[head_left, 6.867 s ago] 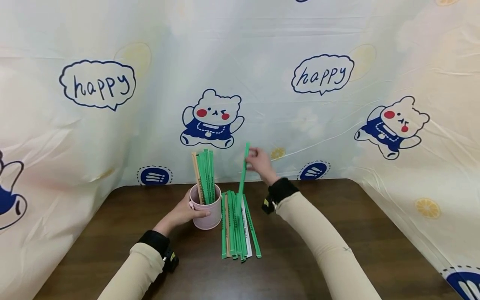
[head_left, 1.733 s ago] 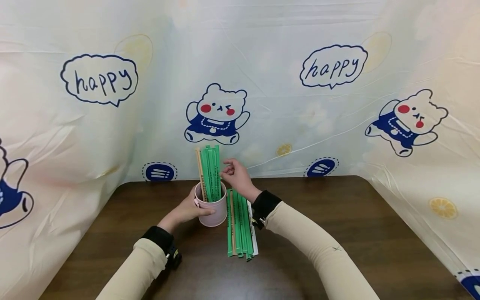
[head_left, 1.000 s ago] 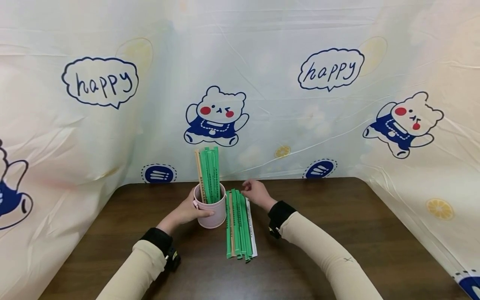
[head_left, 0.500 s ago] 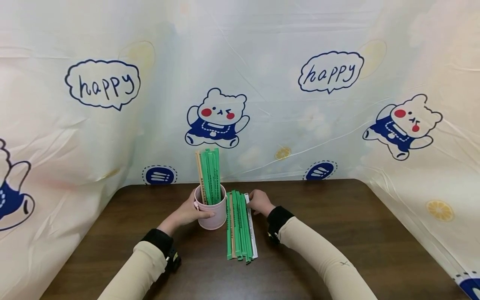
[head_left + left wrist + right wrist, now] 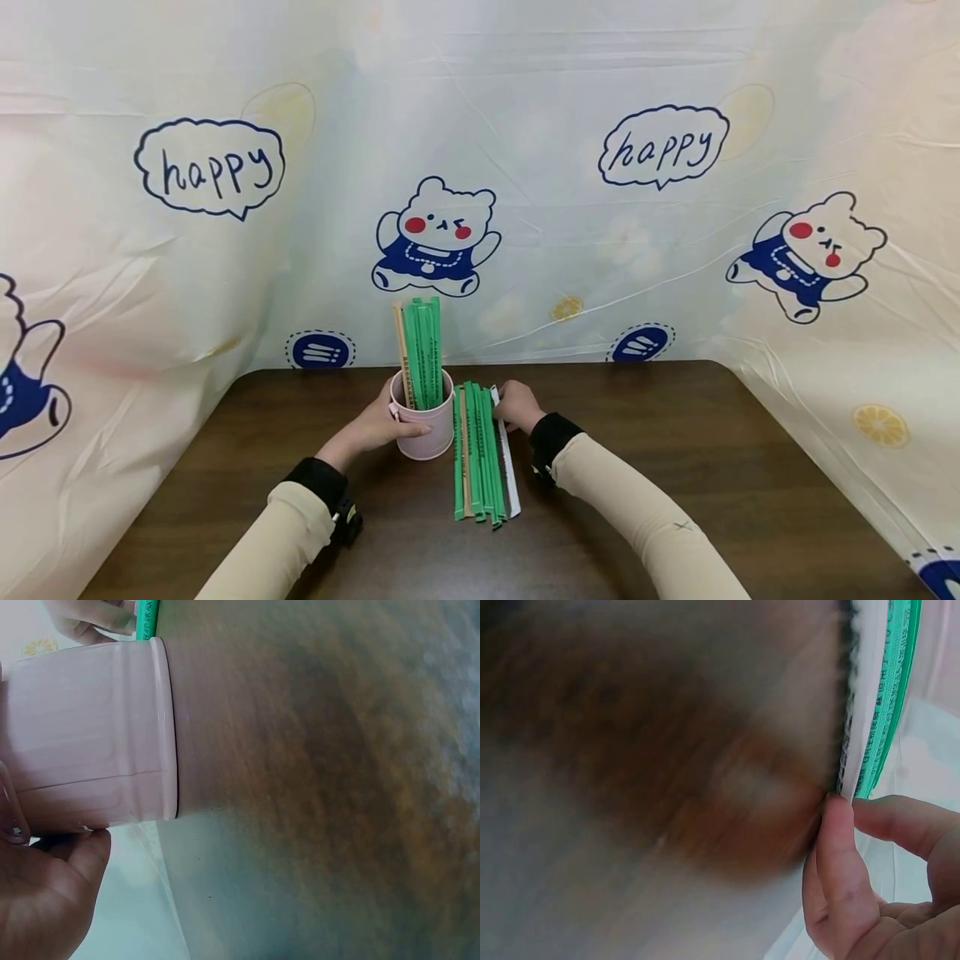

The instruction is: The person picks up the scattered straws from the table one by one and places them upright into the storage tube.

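A pink pail (image 5: 424,437) stands upright on the table, holding several green straws in paper wrappers (image 5: 424,350) and a tan one at their left. My left hand (image 5: 375,425) grips the pail from the left, its thumb across the front. To the pail's right lies a row of wrapped straws (image 5: 478,454), mostly green with one tan. My right hand (image 5: 519,405) pinches the far end of a white wrapped straw (image 5: 511,479) at the row's right edge. In the right wrist view, thumb and fingers meet on this white straw (image 5: 865,697).
The brown wooden table (image 5: 630,500) reaches back to a printed cloth (image 5: 540,208) with bears and "happy" bubbles, which also hangs along both sides. A black band with a small device (image 5: 555,446) sits on each wrist.
Earlier my right hand held a green straw upright, then was beside the straws in the pail. It came back down to the row and pinched the white straw, whose near end has shifted slightly right.
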Demonstrator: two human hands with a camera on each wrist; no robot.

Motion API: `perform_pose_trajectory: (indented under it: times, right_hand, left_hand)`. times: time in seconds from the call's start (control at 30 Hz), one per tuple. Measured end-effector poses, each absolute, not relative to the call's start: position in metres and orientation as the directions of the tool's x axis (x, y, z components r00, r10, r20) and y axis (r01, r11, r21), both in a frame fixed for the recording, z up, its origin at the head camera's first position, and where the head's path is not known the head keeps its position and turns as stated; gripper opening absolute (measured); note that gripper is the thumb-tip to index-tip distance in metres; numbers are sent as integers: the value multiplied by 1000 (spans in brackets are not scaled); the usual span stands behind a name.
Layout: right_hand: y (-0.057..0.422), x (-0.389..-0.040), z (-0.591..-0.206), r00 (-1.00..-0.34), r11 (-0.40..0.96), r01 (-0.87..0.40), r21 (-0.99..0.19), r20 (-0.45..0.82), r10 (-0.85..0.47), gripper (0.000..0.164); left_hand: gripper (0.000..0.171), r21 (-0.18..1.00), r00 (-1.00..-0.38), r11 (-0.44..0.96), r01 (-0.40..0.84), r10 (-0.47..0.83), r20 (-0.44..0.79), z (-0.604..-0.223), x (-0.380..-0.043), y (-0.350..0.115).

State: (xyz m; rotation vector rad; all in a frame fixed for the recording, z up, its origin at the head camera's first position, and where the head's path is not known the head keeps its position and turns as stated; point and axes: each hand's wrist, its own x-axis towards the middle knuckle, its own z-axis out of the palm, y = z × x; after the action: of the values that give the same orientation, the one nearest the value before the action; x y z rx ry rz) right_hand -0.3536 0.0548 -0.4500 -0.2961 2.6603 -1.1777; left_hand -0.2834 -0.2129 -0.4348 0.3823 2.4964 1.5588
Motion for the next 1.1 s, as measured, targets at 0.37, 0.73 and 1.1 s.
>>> perform_pose_trajectory:
  times: [0.37,0.73,1.1]
  right_hand:
    - [61,-356,-441,-965,618,-44,-785,-128,-231,41]
    - [74,-369,-379,-988,566,-114,-817,32,-152,44]
    - [74,-374,-312,-963,379,-267,-886,229,-141,43]
  left_hand:
    - [113,893,-949,426,147,314,6,-435,-286,-213]
    - [113,883,-952,445,149,305,7,-435,-286,-215]
    - [112,888,-945,430,165,326,18,-434,-285,-215]
